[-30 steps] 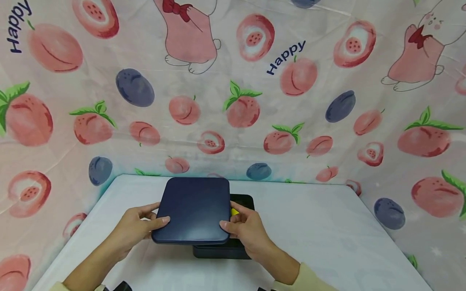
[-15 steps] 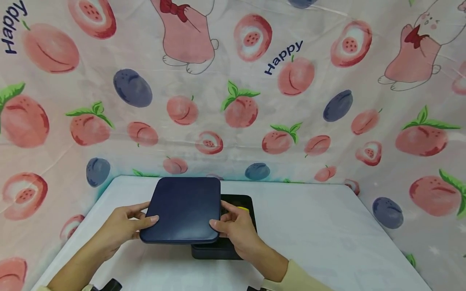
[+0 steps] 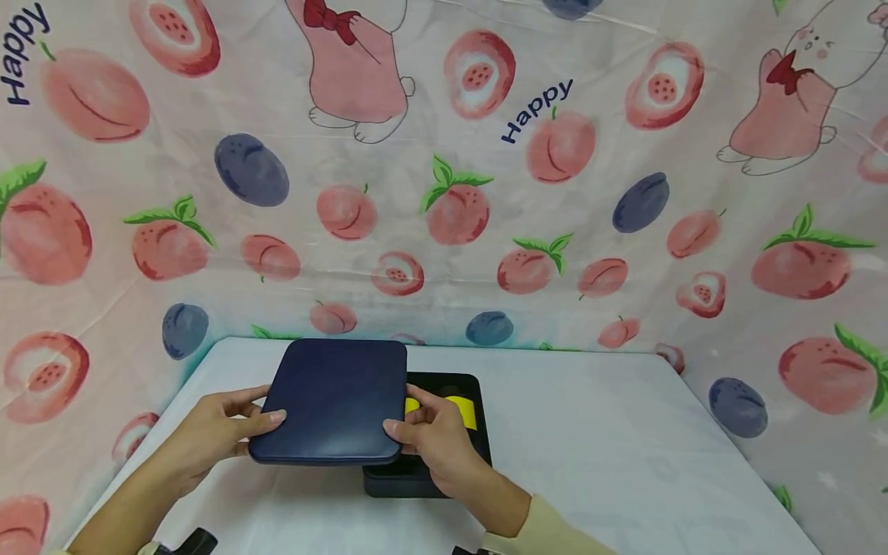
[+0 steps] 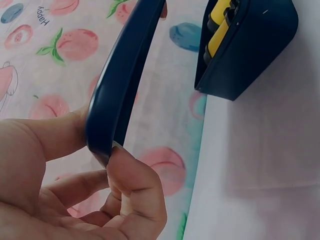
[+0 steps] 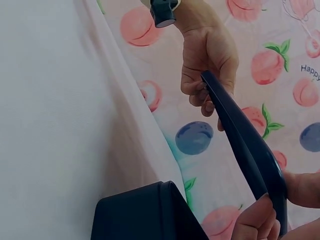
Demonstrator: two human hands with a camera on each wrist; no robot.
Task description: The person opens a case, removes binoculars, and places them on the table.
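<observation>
Holding the lid: Two bare hands support a dark blue lid [image 3: 333, 401] at its opposite side edges, raised off the surface [image 3: 590, 447] and tilted, its broad glossy face toward the head camera.

Left hand: The left hand [image 3: 216, 433] has its grip closed down to the lid's thickness, thumb lying on the face near the left edge, the other fingers partly hidden at the side and behind.

Right hand: The right hand [image 3: 440, 438] pinches the opposite edge in the same way, its grip no wider than the rim, thumb tip on the lower right corner; in the head view it appears in front of the box.

Dark box: Uncovered at the top, the dark box [image 3: 398, 484] sits on the surface, partly screened by the lid to its left; both wrist views show lid and box apart.

Yellow items: Yellow items [image 3: 463, 412] with black parts lie inside the box, too hidden to identify.

Backdrop: Pale cloth [image 3: 388, 166] printed with peaches, blue fruit, rabbits and the word "Happy" hangs behind the surface.

Sleeve: A beige sleeve [image 3: 548, 532] ends at the right wrist.
</observation>
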